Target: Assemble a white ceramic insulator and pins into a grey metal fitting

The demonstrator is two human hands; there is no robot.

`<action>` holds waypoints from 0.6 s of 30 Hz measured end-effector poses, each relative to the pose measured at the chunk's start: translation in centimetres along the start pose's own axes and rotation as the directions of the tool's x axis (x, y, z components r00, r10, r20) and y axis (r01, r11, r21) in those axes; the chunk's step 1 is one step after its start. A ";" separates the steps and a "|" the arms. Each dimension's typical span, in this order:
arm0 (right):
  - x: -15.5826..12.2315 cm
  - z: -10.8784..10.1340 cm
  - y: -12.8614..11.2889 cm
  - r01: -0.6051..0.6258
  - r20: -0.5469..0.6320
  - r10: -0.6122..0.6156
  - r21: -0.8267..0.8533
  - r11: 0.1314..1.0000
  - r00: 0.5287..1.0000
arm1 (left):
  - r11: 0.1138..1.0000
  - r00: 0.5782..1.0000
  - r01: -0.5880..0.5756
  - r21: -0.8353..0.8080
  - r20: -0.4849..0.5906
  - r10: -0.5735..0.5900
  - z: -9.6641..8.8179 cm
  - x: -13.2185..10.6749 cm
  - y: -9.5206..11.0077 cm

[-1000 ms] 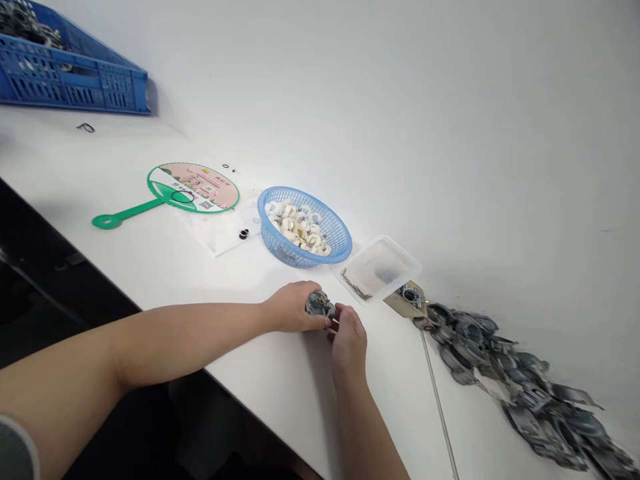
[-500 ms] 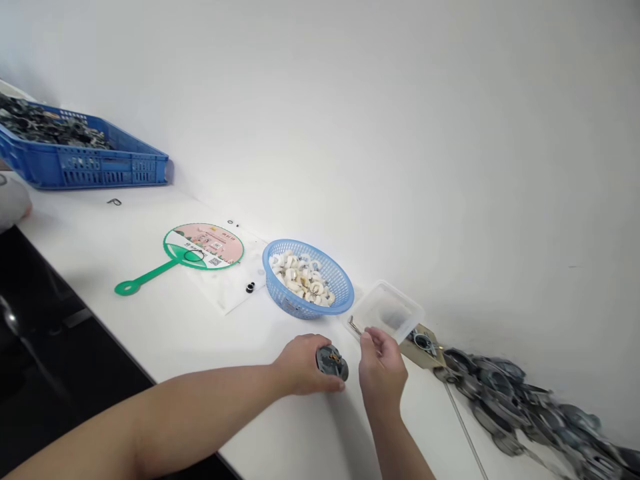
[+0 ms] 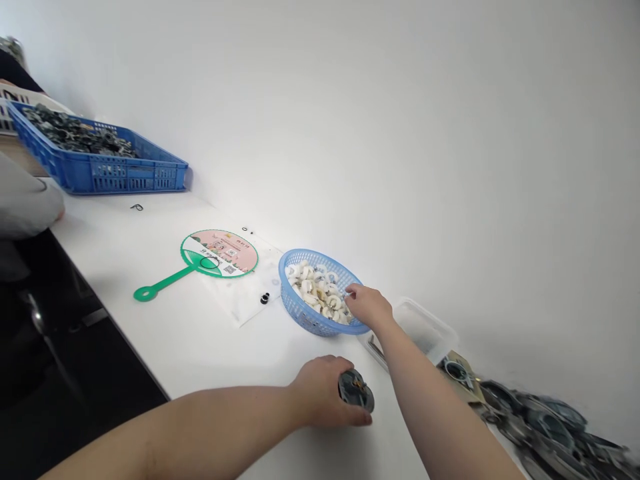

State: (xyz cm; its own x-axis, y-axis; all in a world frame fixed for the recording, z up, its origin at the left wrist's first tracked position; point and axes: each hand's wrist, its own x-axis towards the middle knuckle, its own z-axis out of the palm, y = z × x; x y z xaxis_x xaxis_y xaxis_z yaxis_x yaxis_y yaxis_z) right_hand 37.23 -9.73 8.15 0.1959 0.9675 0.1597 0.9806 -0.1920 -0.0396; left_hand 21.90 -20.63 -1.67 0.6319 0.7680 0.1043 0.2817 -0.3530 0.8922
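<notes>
My left hand (image 3: pixel 324 393) rests on the white table, gripping a grey die-cast metal part (image 3: pixel 356 391) with small brass-coloured fittings on top. My right hand (image 3: pixel 367 307) reaches over the rim of a blue plastic basket (image 3: pixel 300 312), its fingertips at or just above the white rings (image 3: pixel 317 288) heaped inside. The rings have metal centres. I can see nothing held in my right hand.
A clear plastic box (image 3: pixel 425 330) with hex keys (image 3: pixel 376 350) sits beyond my right forearm. Grey castings (image 3: pixel 545 427) pile up at lower right. A green-and-pink hand fan (image 3: pixel 220 253) lies left of the basket. Farther left stands a blue crate (image 3: pixel 100 170) of dark metal parts, near a person's sleeve (image 3: pixel 23 200).
My right hand has moved from beside the plastic box to over the basket. My left hand still holds the metal part. The view has tilted upward, bringing the crate and sleeve into fuller view.
</notes>
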 end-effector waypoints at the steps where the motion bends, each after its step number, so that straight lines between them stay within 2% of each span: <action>1: 0.8 0.0 0.1 -0.004 0.023 0.005 -0.020 1.000 1.000 | 1.000 1.000 0.002 -0.003 0.006 -0.002 0.0 0.0 0.1; 5: 3.6 0.4 -0.1 -0.012 0.083 0.019 -0.087 0.996 0.996 | 1.000 1.000 -0.015 -0.006 0.007 0.015 -0.1 0.2 0.1; 9: 5.5 1.5 -1.1 0.106 0.215 -0.076 -0.132 0.986 0.974 | 0.998 0.998 -0.056 0.011 0.008 0.056 0.1 0.3 -0.2; 13: 6.1 2.9 -1.8 0.208 0.344 -0.136 -0.182 0.961 0.929 | 0.997 0.998 -0.070 0.015 -0.008 0.070 0.3 0.4 -0.5; 18: 6.3 3.7 -1.6 0.207 0.364 -0.115 -0.225 0.952 0.924 | 0.995 0.996 -0.089 0.033 -0.004 0.089 0.2 0.3 -0.7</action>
State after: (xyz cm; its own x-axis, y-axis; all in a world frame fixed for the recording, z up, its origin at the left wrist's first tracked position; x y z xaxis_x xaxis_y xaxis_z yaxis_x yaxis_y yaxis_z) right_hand 36.86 -2.75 5.61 0.0656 0.9762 -0.2067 0.9760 -0.0197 0.2171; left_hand 22.02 -20.21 -2.35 0.6518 0.7354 0.1853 0.2478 -0.4375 0.8644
